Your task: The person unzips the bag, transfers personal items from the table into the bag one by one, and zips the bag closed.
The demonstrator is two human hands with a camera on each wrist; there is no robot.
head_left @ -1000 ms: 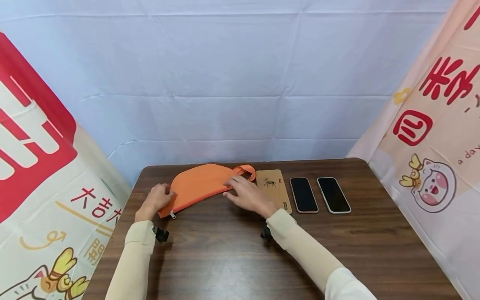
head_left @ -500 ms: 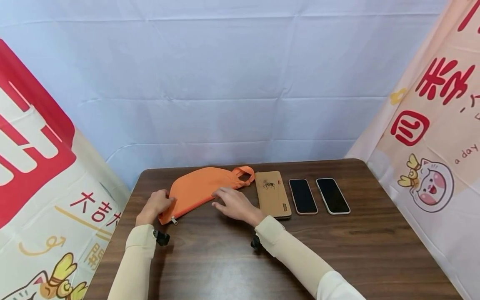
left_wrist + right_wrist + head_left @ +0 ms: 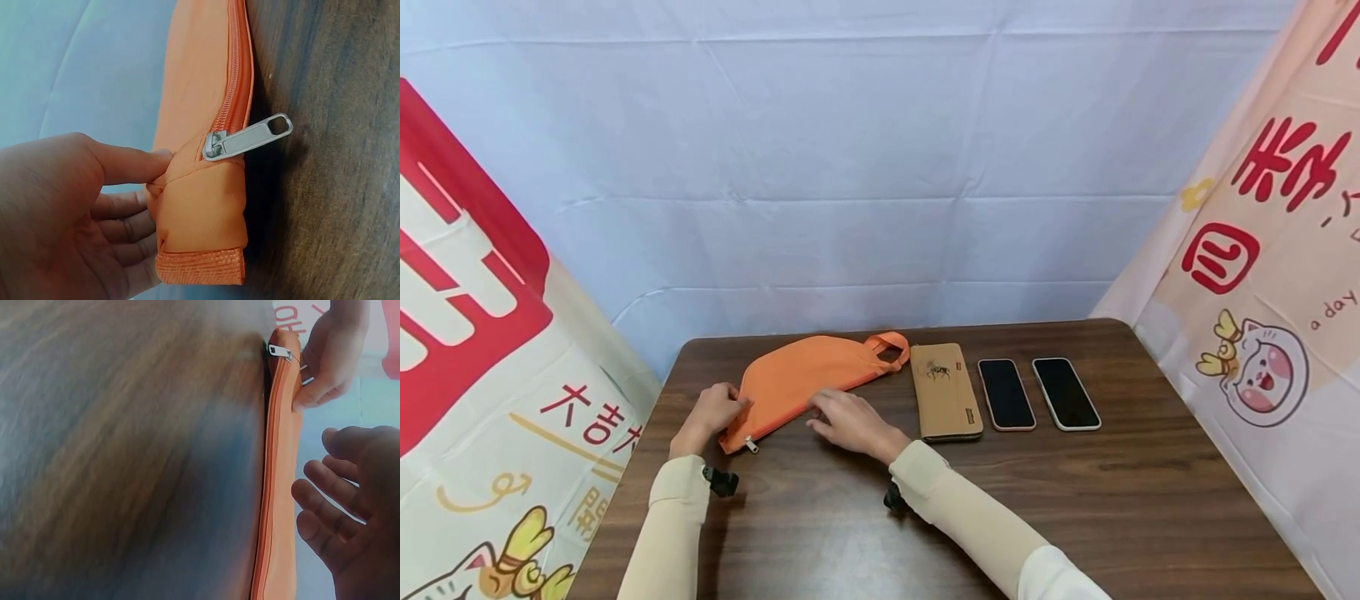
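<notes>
Two bare hands work at the back of a dark brown wood table (image 3: 820, 533). The left hand (image 3: 711, 412) pinches one end of a flat, orange cloth pouch (image 3: 797, 375) between thumb and fingers, right by its silver metal zip pull (image 3: 250, 139). The right hand (image 3: 853, 423) has loosely bent fingers a bit apart, holds nothing, and is close to the pouch's long zip side.

The pinch is only on a soft corner, so a hard tug could make it slip. The cloth bunches near the zip and might get caught in it. A push away could send the orange strap loop (image 3: 891, 342) over the far edge. A swing of the right arm could bump the tan, long wallet (image 3: 946, 396) just beside it.

The wallet has a dark animal picture and tags too tiny to read. Two black-screened phones, one pink-edged (image 3: 1007, 396), one white-edged (image 3: 1067, 393), show no brand. Farther out, the left banner (image 3: 606, 408) says "大吉" in red, and the right banner (image 3: 1330, 358) says "a day".
</notes>
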